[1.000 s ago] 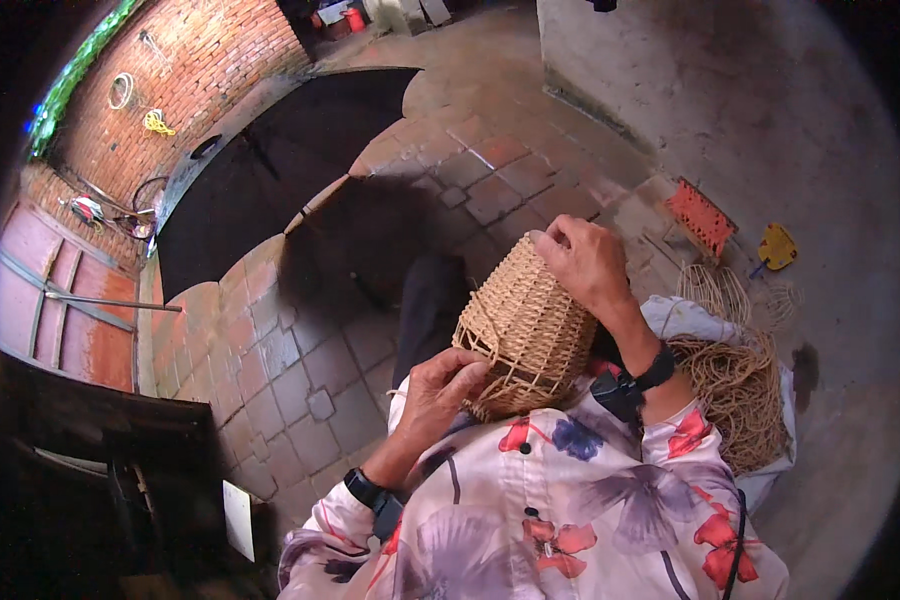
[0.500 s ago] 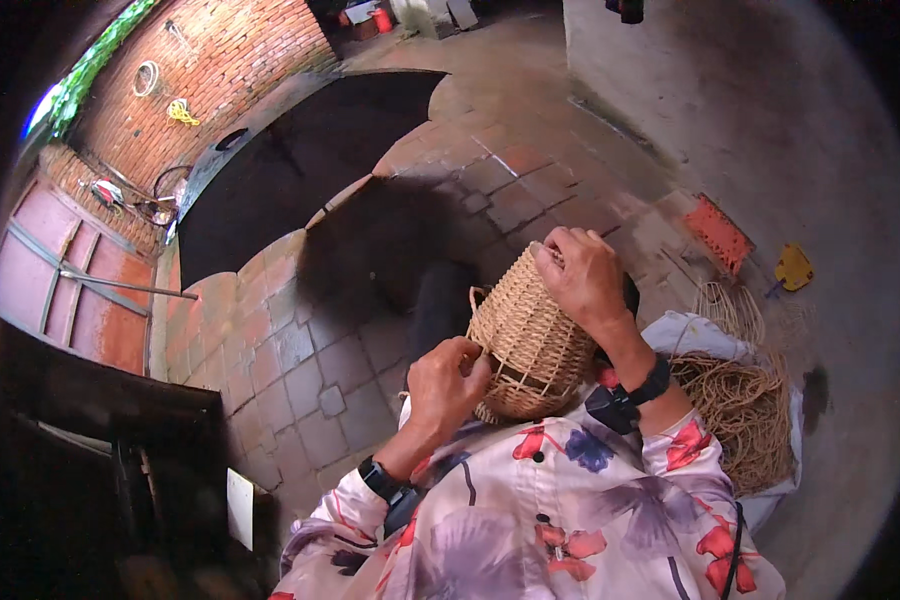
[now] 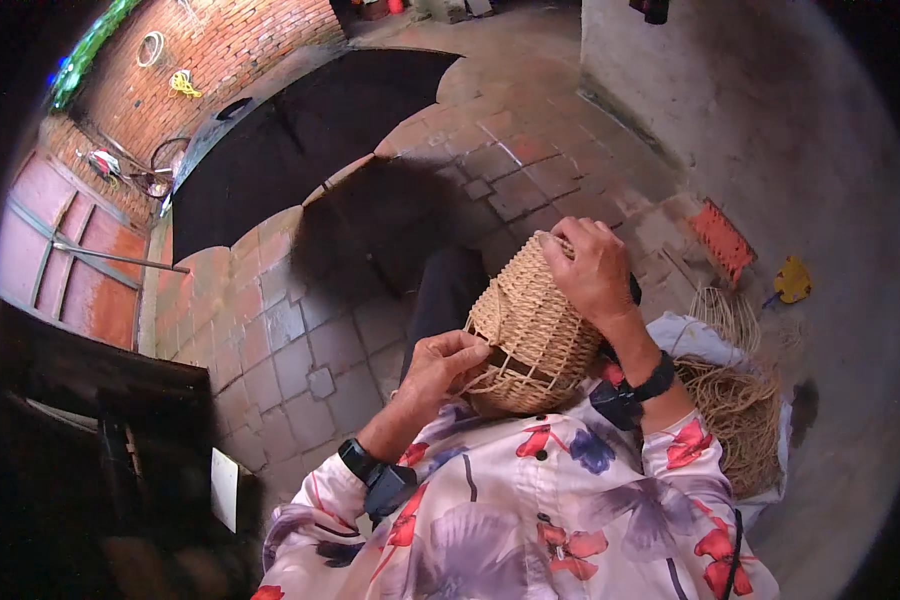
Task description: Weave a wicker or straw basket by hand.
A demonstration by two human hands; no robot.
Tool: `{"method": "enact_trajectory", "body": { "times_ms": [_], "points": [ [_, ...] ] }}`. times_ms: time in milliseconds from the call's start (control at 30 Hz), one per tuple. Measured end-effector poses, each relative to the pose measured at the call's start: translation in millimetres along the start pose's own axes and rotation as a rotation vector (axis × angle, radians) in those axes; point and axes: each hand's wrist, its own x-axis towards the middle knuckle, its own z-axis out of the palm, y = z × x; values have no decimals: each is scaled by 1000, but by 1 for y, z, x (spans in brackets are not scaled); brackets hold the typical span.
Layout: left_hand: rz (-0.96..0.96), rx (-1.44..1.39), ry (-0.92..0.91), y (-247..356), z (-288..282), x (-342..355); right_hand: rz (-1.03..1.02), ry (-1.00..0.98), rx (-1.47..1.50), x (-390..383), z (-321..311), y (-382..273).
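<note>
Our left grip pinches almost closed at the dark, open gap in the tan, tapered, woven-fibre basket; whether it has a strand, we cannot tell. The basket sits between our grips. Our right grip is closed over its narrow end; we should brace it there and work the gap gently.

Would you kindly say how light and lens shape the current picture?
Head view: corners dark, straight edges bent by the fisheye; head view: lower left mostly lost in shadow, black umbrella showing little detail; head view: woven basket lit clearly enough to read its weave.
</note>
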Motion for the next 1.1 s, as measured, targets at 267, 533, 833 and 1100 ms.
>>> {"method": "enact_trajectory", "body": {
  "times_ms": [267,533,833,1100],
  "points": [
    [118,-167,142,-33,12,1,-79,-311,-6,23,8,2],
    [474,407,294,-33,-2,1,-4,-291,57,17,7,3],
    [454,879,583,-30,-40,10,-38,-259,71,14,11,9],
    [1033,875,197,-17,-32,10,-41,-226,55,10,7,2]
  ]
}}
